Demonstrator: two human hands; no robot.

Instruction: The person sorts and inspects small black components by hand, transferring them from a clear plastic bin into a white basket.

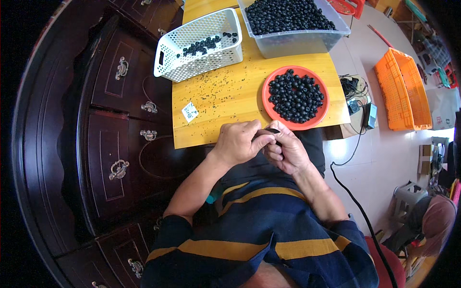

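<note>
table (225, 96): pale yellow wood, smooth, light sheen, speckled with dark crumbs
white basket (165, 57): matt plastic, perforated walls
clear tub (297, 42): cloudy see-through plastic
red plate (269, 108): smooth plastic, slight gloss
beads (295, 96): black, matt, rubbery look
piece (272, 130) between left hand (237, 141) and right hand (285, 151): black, matt
cabinet (110, 125): dark wood, polished, glossy
handles (122, 68): dull metal
orange crate (403, 91): plastic mesh
label (190, 112): paper
shirt (261, 225): striped knit cloth, matt
cable (357, 206): black, smooth
floor (384, 158): glossy tile
</note>
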